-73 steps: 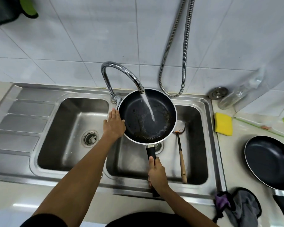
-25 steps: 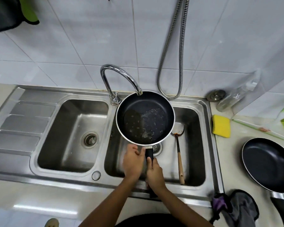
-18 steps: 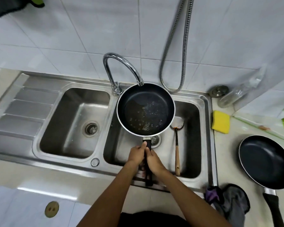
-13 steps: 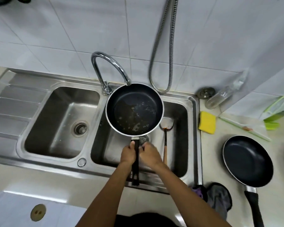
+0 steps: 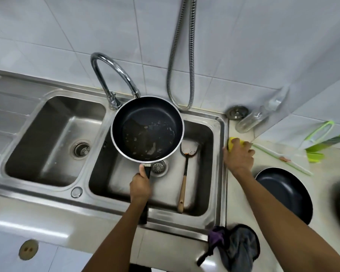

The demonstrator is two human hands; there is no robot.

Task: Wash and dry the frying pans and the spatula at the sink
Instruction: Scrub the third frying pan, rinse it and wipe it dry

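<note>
Left hand [image 5: 140, 185]: clenched round the black handle of the frying pan [image 5: 147, 128], thumb along the top. I hold the pan over the right basin of the sink [image 5: 106, 201], its far rim just under the tap [image 5: 114, 75]; residue and water on its base.

Spatula [image 5: 185, 173]: lies in that basin at 3 o'clock of my left hand, blade toward 12.

Right hand [image 5: 238, 156]: on the counter at 3 o'clock of the pan, fingers curled over the yellow sponge [image 5: 232, 143].

Second frying pan [image 5: 283, 193]: on the counter at 5 o'clock of my right hand. Dark cloth [image 5: 238, 246]: at 6.
</note>
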